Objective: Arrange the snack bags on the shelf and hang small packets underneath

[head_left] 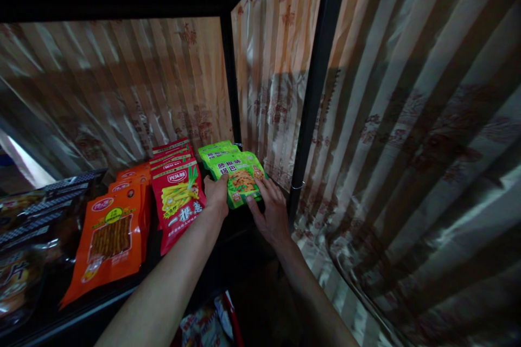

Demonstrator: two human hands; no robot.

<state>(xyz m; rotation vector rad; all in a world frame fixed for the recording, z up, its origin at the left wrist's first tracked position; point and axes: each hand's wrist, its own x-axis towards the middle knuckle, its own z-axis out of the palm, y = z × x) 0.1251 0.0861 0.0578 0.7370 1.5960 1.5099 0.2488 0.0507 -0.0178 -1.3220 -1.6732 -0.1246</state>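
Note:
A row of bright green snack bags [244, 180] leans back in the far right corner of a dark shelf, the front one printed with a picture of crisp pieces. My left hand [216, 193] grips the front bag at its left edge, its thumb at the side and the other fingers partly hidden. On the bag's lower right edge, my right hand [269, 207] has its fingers over the front and its thumb near the bottom. Just left of my left hand stands a row of red snack bags [179, 198].
Orange snack bags [112, 233] and dark-wrapped packs [40, 227] fill the shelf farther left. Black posts [315, 87] and a patterned curtain [407, 119] close off the right and back. Below the shelf, packets sit in a red-edged box [232, 317].

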